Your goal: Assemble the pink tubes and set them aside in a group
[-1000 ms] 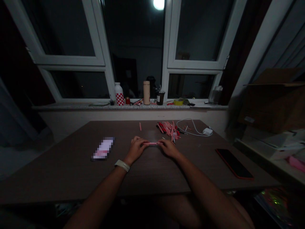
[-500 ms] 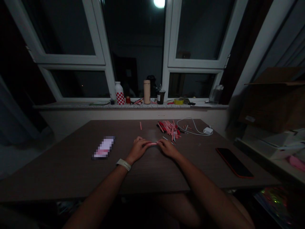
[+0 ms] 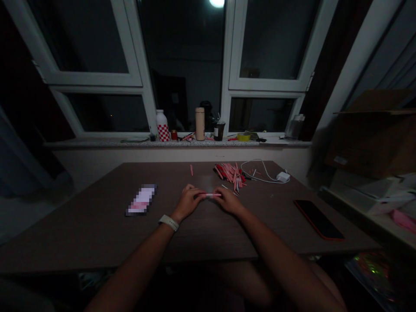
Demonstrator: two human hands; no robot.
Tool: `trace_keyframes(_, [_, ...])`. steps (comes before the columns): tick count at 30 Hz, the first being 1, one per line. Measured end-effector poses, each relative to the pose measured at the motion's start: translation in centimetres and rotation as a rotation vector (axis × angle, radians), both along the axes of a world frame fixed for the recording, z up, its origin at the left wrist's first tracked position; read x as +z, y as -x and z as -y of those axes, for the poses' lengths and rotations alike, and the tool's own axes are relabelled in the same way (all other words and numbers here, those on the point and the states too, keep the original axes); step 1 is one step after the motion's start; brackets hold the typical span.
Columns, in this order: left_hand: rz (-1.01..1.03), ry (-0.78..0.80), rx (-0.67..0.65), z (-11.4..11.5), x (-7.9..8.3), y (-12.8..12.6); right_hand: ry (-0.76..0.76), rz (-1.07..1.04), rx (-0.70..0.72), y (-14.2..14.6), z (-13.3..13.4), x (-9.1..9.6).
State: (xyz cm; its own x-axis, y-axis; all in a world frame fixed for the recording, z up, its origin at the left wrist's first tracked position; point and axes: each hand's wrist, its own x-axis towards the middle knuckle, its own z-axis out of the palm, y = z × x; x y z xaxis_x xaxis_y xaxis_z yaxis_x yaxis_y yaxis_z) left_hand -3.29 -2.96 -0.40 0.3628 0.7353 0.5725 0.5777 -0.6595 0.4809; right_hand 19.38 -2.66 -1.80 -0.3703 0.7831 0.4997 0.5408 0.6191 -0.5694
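- Clearly, taking the pink-and-white piece (image 3: 209, 195) as the clock's centre and the window as twelve, the near edge of the counter (image 3: 208, 234) runs by six; a slender thing let slip could roll that way and fall, as no raised lip shows;
- Toward half past three lies the dark-screened device (image 3: 318, 219); a right forearm swung outward might knock it;
- Around nine rests the lit phone (image 3: 142, 200); a wide move of the left elbow could push it;
- At the centre, the piece bridges the gap between both hands; the left hand (image 3: 189, 203) has a narrow grip on its nine o'clock end, the right hand (image 3: 230, 201) a narrow grip on its three o'clock end; uneven pull or twist could make it slip or bend, and dim light could hide poor alignment; whether it is one part or two, I cannot tell;
- At one, just beside the right knuckles, a thin white stick (image 3: 225, 187) could be brushed away;
- Near half past one, the pile of pink pieces (image 3: 231, 173) lies loose and crossed; one nudge might spread it;
- Near eleven, a lone pink piece (image 3: 191, 170) could be overlooked, being apart from the pile;
- Around two, the white cable (image 3: 266, 164) loops just beside the pile; a tug might drag pieces along.
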Motion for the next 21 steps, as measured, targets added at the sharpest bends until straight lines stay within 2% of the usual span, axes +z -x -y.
trace_keyframes(3, [0.009,-0.001,-0.014,0.1,0.1,-0.1,0.003,0.066,0.001,0.0,0.0,0.0])
trace_keyframes(7, [0.006,0.012,-0.013,0.2,0.0,-0.2,-0.022,0.042,-0.015,0.0,0.2,0.2])
trace_keyframes(15, [0.014,0.006,-0.013,0.1,0.0,-0.4,-0.059,0.249,-0.119,0.1,1.7,1.9])
trace_keyframes(21, [0.044,0.028,0.002,0.1,-0.2,-0.4,-0.045,0.318,-0.113,0.3,2.2,2.6])
